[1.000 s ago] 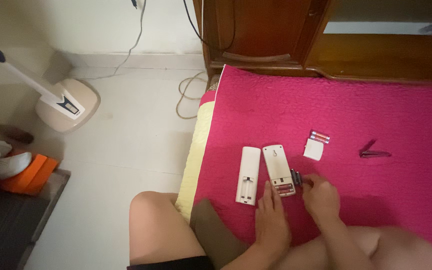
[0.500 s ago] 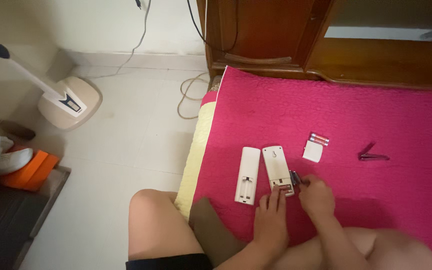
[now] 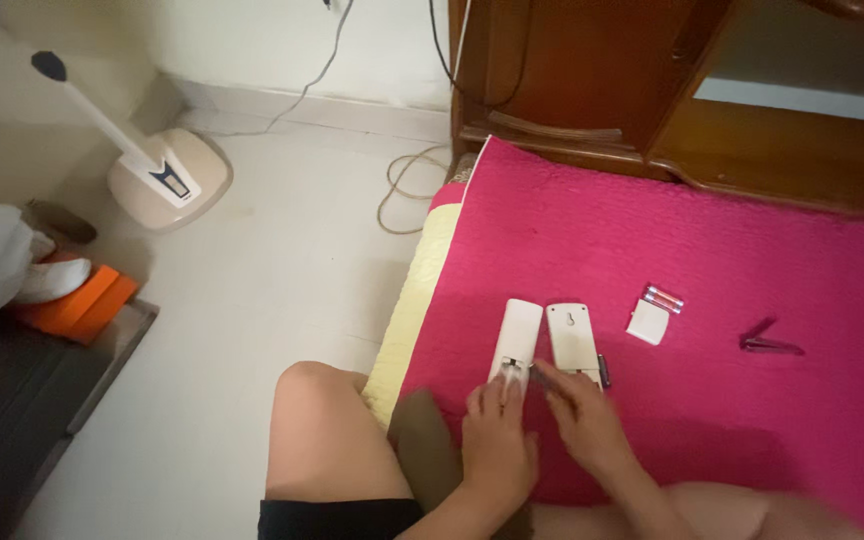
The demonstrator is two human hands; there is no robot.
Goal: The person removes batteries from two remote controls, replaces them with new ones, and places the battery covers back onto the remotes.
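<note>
Two white remote controls lie face down, side by side, on a pink quilt. My left hand rests its fingertips on the lower end of the left remote, at its open battery bay. My right hand pinches a small dark battery and holds it between the two remotes, at the left one's bay. The right remote lies just above this hand. Another dark battery lies against its right edge. My hands hide the lower ends of both remotes.
A white battery cover and a pair of red batteries lie to the right, with a dark nail clipper beyond them. Wooden furniture stands behind the quilt. My bare knee, a fan base and cables are over the tiled floor.
Both hands have shifted left, from the right remote's battery bay to the left remote's lower end. My right hand has carried a battery over. The camera has tilted slightly.
</note>
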